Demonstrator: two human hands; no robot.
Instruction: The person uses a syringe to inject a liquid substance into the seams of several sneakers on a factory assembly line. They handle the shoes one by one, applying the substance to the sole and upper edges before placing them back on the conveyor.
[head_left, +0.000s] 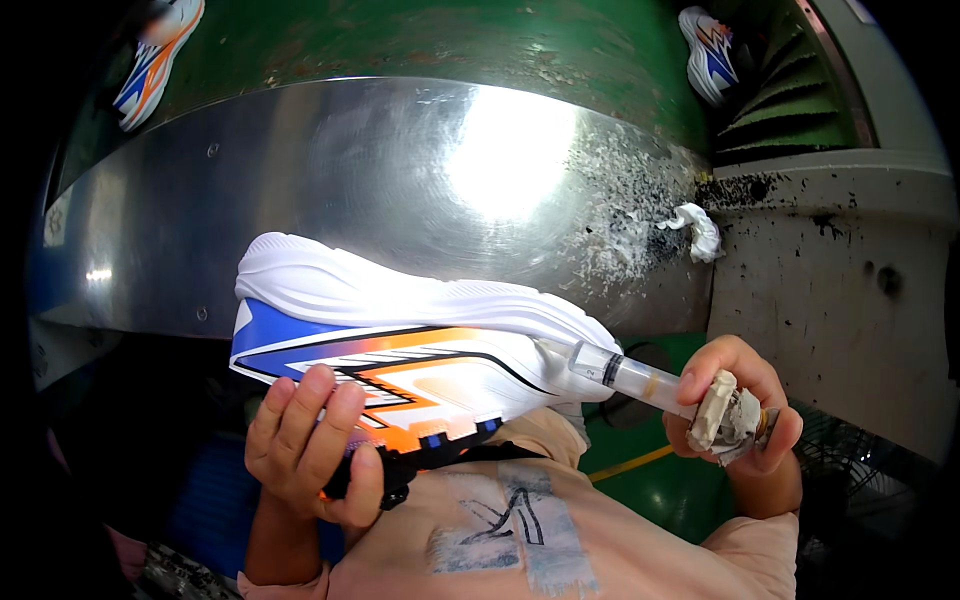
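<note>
Gripping the shoe [420,345] at centre frame in the left hand [303,450] and the residue-crusted syringe [643,382] right of centre in the right hand [752,372], possibly risking a smear near the toe [553,378] from too sudden a push or loose steadying.

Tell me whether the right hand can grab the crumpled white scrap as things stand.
Probably not freely: the right hand is occupied with the syringe, though nothing visible blocks the way to the crumpled white scrap.
</note>
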